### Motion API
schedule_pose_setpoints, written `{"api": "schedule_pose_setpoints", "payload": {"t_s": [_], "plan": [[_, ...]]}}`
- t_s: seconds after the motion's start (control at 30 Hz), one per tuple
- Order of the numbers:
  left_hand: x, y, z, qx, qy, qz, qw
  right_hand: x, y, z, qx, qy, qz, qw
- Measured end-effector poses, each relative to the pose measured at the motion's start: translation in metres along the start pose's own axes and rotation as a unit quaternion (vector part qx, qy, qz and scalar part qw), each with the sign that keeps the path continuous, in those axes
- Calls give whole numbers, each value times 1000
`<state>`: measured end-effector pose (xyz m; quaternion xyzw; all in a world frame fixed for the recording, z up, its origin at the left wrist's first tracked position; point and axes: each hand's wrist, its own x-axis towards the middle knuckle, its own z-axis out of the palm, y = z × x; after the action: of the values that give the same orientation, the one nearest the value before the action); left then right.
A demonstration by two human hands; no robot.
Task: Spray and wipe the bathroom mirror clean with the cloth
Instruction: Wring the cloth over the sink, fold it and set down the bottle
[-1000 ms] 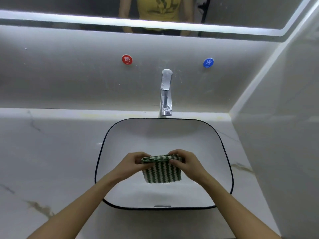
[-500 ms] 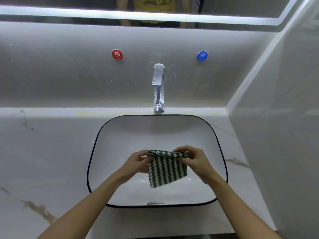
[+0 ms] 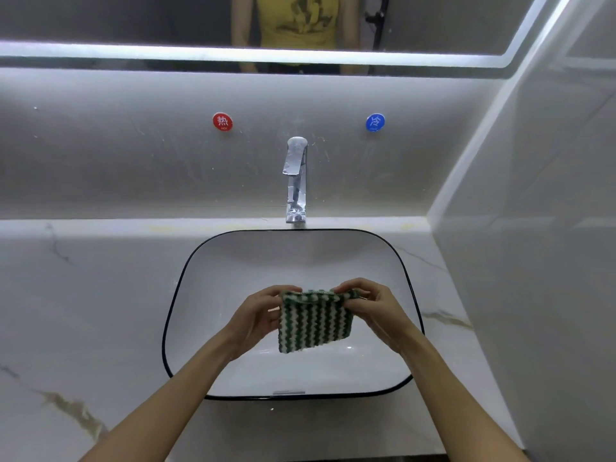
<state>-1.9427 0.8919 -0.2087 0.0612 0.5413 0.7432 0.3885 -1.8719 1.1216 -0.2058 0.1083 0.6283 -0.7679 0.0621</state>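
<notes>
Cloth (image 3: 315, 323): green-and-white zigzag weave, folded to a small rectangle, hanging in the air over the sink (image 3: 186, 288), touching neither the bowl nor the counter (image 3: 93, 311).
Left hand (image 3: 258, 315): fingers curled, pinching the upper left corner of the cloth.
Right hand (image 3: 370, 305): thumb and fingertips pinching the upper right corner; the top edge is rolled over between the two hands.
Weight, judged: light; two fingertip pinches carry it with no visible strain.
Stiffness, judged: soft and limp; the lower edge hangs free and drapes, so it will fold or bunch wherever it is unsupported.
Surface, judged: ribbed, plush texture, likely easy to grip and not slippery; whether wet or dry cannot be told.
Fragility, judged: none; can be squeezed or wadded freely.
Hold recommended: for wiping, a flat palm behind the folded pad with fingers spread, rather than a corner pinch, which would let it flap.
Mirror (image 3: 116, 21): above the lit strip at the top of view, well apart from the cloth; only its lower part shows.
Spray bottle: none in view.
Tap (image 3: 296, 181): upright behind the sink, no water seen running.
</notes>
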Motion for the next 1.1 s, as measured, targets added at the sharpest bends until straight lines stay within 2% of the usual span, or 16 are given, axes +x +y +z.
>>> {"api": "schedule_pose_setpoints", "payload": {"t_s": [0.1, 0.23, 0.37, 0.47, 0.67, 0.83, 0.97, 1.1], "plan": [[-2, 1, 4, 22, 17, 14, 1000, -2, -3, 2, 15, -28, 15, 999], [-4, -1, 11, 108, 70, 38, 991, -1, 0, 4, -23, 28, -14, 999], [-7, -1, 12, 168, 73, 54, 982, -5, 0, 0, -32, 48, -20, 998], [-6, -2, 12, 138, 99, 28, 985, -5, -2, 1, -52, 49, -10, 997], [-4, -5, 10, 6, 61, -2, 998, -4, -16, 15, -17, 56, -37, 998], [-4, -6, 18, 17, 60, 28, 998, -3, -25, 22, 17, 53, -54, 997], [-6, -3, 20, 52, 62, 21, 996, -4, -23, 18, -72, 72, -104, 989], [-7, -1, 20, 3, 61, -12, 998, -7, -15, 18, -162, 75, -161, 971]]}}
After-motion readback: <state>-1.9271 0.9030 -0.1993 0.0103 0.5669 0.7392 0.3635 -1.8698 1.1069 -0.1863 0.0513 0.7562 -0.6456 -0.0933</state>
